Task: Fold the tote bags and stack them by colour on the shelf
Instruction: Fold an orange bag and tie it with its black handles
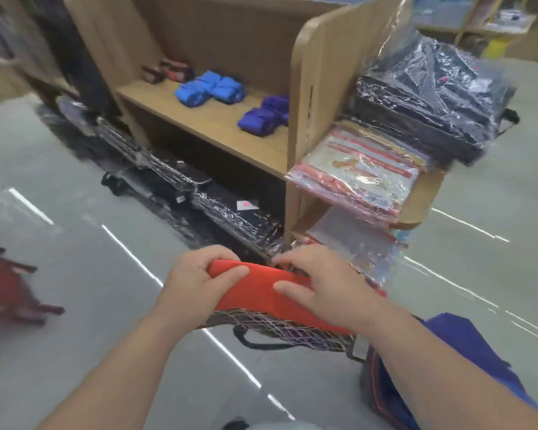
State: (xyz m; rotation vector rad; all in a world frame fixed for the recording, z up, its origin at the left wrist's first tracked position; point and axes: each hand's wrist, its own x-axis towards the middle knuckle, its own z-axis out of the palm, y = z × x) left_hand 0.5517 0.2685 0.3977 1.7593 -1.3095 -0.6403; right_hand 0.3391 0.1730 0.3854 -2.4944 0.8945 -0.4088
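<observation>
Your left hand [199, 282], fingers clamped on the red tote bag [261, 294], your right hand [325, 283], fingers apart, flat on it, folded blue bags [210, 88] on the shelf [205, 121]

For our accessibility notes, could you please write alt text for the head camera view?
A person's left hand grips one end of a folded red tote bag while the right hand lies across it. Behind, a wooden shelf holds folded light blue bags and dark blue bags in separate groups.
</observation>
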